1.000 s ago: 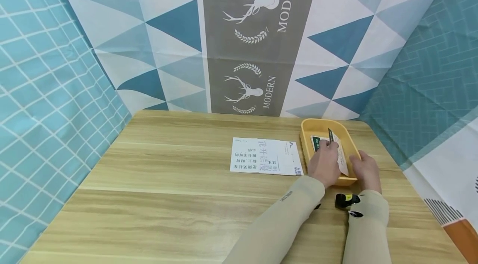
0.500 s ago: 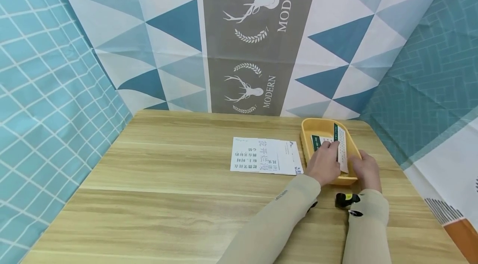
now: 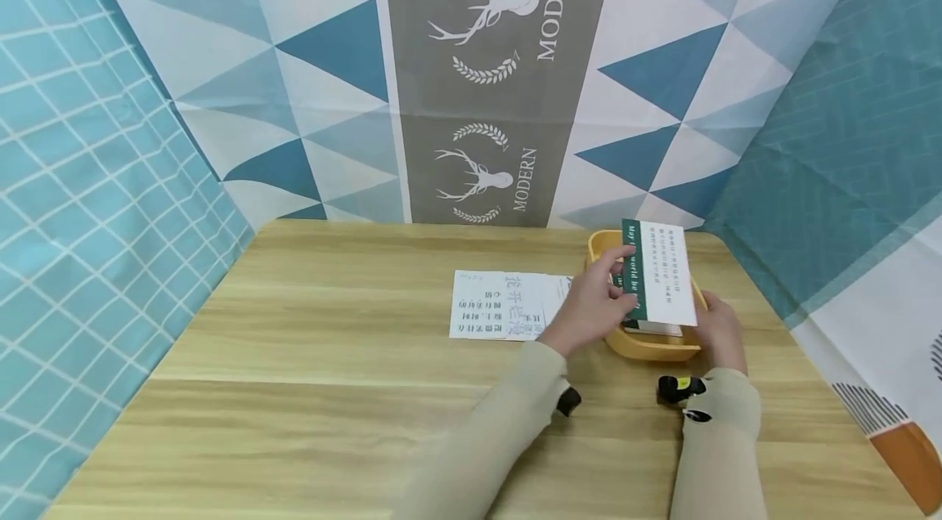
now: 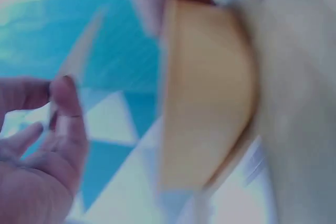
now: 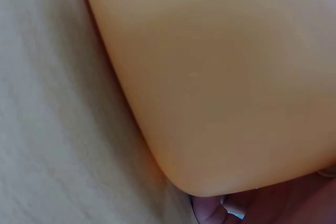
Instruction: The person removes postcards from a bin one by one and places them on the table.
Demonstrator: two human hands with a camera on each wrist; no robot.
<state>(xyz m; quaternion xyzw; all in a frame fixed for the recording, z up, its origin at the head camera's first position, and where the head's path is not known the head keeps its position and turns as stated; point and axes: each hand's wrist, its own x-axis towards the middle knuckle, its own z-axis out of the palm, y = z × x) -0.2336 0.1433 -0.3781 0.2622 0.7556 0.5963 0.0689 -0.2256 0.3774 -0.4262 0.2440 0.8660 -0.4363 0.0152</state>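
Note:
My left hand (image 3: 586,306) pinches a white postcard (image 3: 670,275) with a green lettered band, holding it tilted above a yellow plastic box (image 3: 648,349). In the left wrist view the same card (image 4: 79,59) appears nearly edge-on between thumb and fingers. At the box's right side, my right hand (image 3: 723,332) grips the rim, thumb over it. The box wall (image 5: 220,87) fills most of the right wrist view, with a few fingertips (image 5: 207,207) below it. Inside the box lie more cards (image 3: 657,328), mostly covered by the raised one.
Left of the box, white printed cards (image 3: 486,303) lie flat on the wooden table (image 3: 331,422), partly behind my left hand. A patterned cloth (image 3: 471,78) hangs along the table's back edge, and a teal cloth (image 3: 795,201) borders the right side.
My left hand has lifted the postcard up out of the box and drawn back left, turning its printed face toward the head camera. My right hand stays at the box's rim.

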